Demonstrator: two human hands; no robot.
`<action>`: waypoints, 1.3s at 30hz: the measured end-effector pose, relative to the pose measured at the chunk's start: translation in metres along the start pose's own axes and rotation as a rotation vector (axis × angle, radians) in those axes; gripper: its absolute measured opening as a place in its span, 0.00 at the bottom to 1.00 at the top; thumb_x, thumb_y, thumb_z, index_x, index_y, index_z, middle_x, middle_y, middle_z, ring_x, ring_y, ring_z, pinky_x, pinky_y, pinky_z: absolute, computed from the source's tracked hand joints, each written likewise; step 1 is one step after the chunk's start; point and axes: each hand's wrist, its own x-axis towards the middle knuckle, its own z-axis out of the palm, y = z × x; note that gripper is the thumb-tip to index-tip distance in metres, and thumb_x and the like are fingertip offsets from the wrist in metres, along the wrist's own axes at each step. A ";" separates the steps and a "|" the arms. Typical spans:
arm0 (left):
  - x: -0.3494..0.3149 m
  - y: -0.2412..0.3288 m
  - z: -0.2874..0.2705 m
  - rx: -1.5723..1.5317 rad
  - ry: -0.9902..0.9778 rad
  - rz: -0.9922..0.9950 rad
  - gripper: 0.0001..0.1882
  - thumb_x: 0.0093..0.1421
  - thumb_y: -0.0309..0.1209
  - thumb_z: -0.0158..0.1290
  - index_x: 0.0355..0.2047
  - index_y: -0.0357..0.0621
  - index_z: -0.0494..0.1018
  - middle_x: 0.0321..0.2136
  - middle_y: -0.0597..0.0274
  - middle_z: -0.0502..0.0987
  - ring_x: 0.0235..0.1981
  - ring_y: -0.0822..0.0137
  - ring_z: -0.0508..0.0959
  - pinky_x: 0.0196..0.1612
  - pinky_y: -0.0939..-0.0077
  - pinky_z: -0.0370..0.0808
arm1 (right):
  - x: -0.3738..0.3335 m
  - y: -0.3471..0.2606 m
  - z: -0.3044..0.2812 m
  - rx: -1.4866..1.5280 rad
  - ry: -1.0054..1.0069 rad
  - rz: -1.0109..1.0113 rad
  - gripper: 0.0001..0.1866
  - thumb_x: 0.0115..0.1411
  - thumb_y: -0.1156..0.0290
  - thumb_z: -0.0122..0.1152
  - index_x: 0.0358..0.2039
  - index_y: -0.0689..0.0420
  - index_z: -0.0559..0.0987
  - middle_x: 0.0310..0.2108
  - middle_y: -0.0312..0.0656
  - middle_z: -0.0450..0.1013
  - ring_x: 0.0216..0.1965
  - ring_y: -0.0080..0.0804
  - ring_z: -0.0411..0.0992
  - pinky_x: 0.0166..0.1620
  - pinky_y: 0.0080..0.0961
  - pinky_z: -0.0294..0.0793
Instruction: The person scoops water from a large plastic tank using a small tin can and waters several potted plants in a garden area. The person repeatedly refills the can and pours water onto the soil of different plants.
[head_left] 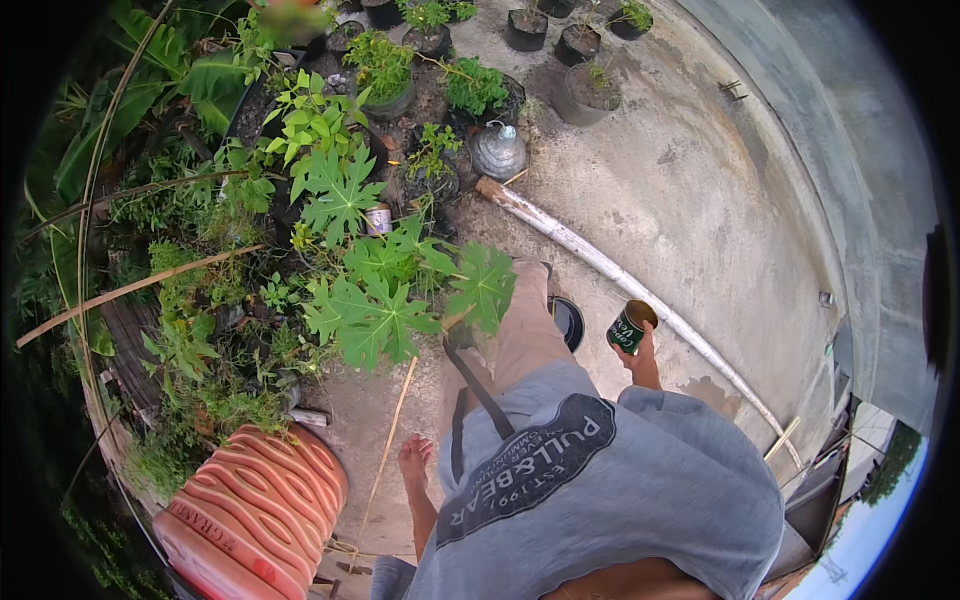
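Observation:
My right hand (pixel 641 358) is wrapped round a dark green tin can (pixel 626 334), held out to the right of my body. The can's open top faces up and shows a brownish inside; its contents cannot be made out. My left hand (pixel 415 456) hangs low on the left with loosely bent fingers slightly apart and nothing in it. Close by it, a thin bamboo stick (pixel 388 440) slants over the concrete. Broad papaya-like leaves (pixel 376 318) spread in front of my legs, covering part of them. A round black container (pixel 567 324) sits on the ground beside my leg.
A long whitish pole (pixel 620 278) lies diagonally across the concrete floor (pixel 720 230). Several potted plants (pixel 588 92) stand at the far side, near a grey rounded vessel (pixel 498 152). Dense greenery fills the left. A large orange ribbed container (pixel 262 505) stands at the near left.

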 end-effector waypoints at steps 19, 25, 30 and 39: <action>0.044 0.117 -0.075 0.656 -0.183 0.097 0.18 0.64 0.45 0.57 0.47 0.47 0.74 0.37 0.62 0.80 0.35 0.71 0.80 0.38 0.77 0.73 | -0.060 0.114 -0.101 0.295 0.014 -0.178 0.49 0.52 0.47 0.70 0.66 0.46 0.50 0.62 0.47 0.57 0.56 0.43 0.65 0.53 0.46 0.74; 0.059 0.121 -0.017 0.664 -0.276 0.198 0.19 0.63 0.46 0.58 0.46 0.47 0.75 0.37 0.63 0.80 0.35 0.71 0.80 0.39 0.76 0.73 | -0.007 0.142 -0.116 0.009 0.279 -0.173 0.53 0.45 0.43 0.75 0.65 0.46 0.56 0.62 0.55 0.56 0.55 0.49 0.66 0.53 0.48 0.71; 0.079 0.031 0.052 0.724 -0.380 0.186 0.16 0.65 0.42 0.56 0.46 0.44 0.75 0.37 0.63 0.80 0.35 0.72 0.80 0.39 0.78 0.73 | 0.062 0.171 -0.083 -0.668 0.397 -0.376 0.51 0.40 0.43 0.76 0.63 0.44 0.62 0.57 0.67 0.54 0.58 0.61 0.61 0.58 0.51 0.65; 0.084 -0.124 0.155 1.272 -0.145 0.823 0.12 0.61 0.32 0.55 0.42 0.37 0.75 0.35 0.54 0.74 0.38 0.58 0.74 0.44 0.64 0.72 | 0.245 0.240 -0.012 -1.221 0.045 -0.670 0.49 0.40 0.60 0.78 0.63 0.41 0.63 0.60 0.56 0.49 0.61 0.66 0.57 0.58 0.51 0.70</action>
